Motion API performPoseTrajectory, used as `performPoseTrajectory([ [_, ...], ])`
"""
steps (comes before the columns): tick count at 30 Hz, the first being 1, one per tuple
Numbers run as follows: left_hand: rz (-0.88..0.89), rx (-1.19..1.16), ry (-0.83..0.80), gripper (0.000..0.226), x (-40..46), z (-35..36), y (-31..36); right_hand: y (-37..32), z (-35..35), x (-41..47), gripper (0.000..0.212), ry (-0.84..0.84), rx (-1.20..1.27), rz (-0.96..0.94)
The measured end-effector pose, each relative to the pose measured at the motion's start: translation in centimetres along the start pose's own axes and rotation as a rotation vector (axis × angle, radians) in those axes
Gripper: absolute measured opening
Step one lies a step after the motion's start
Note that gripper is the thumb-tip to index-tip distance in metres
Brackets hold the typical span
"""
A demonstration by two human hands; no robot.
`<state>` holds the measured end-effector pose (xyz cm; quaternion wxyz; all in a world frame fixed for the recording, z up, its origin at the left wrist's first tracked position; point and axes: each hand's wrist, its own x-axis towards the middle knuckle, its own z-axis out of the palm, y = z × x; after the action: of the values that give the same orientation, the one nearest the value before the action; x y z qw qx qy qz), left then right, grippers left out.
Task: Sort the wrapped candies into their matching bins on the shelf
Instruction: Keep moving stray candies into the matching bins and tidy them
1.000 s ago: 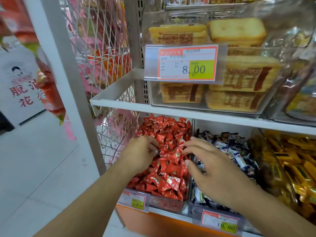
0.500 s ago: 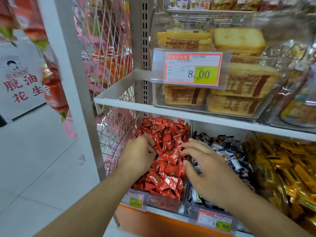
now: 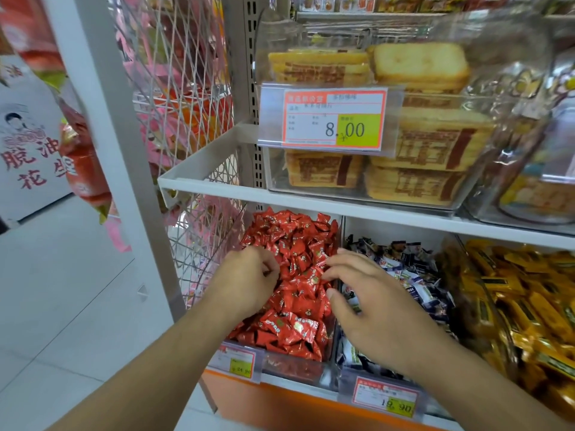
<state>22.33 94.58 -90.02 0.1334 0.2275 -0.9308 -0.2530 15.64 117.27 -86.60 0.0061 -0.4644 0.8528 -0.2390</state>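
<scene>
A clear bin (image 3: 292,367) on the lower shelf is heaped with red wrapped candies (image 3: 295,244). To its right stands a bin of dark blue and white wrapped candies (image 3: 413,275), and further right a bin of gold wrapped candies (image 3: 525,293). My left hand (image 3: 249,279) lies on the left side of the red heap with its fingers curled down into the candies; what they hold is hidden. My right hand (image 3: 364,293) reaches over the divider between the red and blue bins, and its fingertips pinch a red candy (image 3: 322,265) at the heap's right edge.
The white shelf edge (image 3: 342,202) just above carries a clear box of wrapped toast slices (image 3: 404,144) with an 8.00 price tag (image 3: 333,121). A wire mesh panel (image 3: 186,119) and a white upright (image 3: 102,119) close off the left side. Price tags (image 3: 385,398) hang on the bin fronts.
Both hands stayed on the red heap. My right fingertips have come together onto a red candy at the heap's right edge. The camera moved slightly closer.
</scene>
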Motion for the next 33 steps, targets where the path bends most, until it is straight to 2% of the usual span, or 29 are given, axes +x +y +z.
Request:
performPoseTrajectory([
  [7,0.007,-0.06,-0.115,0.039,0.3,0.4,0.1,0.0,0.0,0.0,0.034,0.007,-0.004,-0.009],
  [20,-0.087,-0.078,-0.005,0.022,0.1,0.2,0.3,0.1,0.3,0.1,0.032,0.016,0.001,-0.012],
  [29,-0.039,-0.106,0.005,0.023,-0.3,-0.2,0.6,0.1,0.3,0.1,0.03,0.018,0.004,-0.01],
  [33,-0.003,-0.181,0.084,0.023,-0.2,-0.8,0.5,0.1,0.2,0.1,0.03,0.015,0.003,-0.013],
])
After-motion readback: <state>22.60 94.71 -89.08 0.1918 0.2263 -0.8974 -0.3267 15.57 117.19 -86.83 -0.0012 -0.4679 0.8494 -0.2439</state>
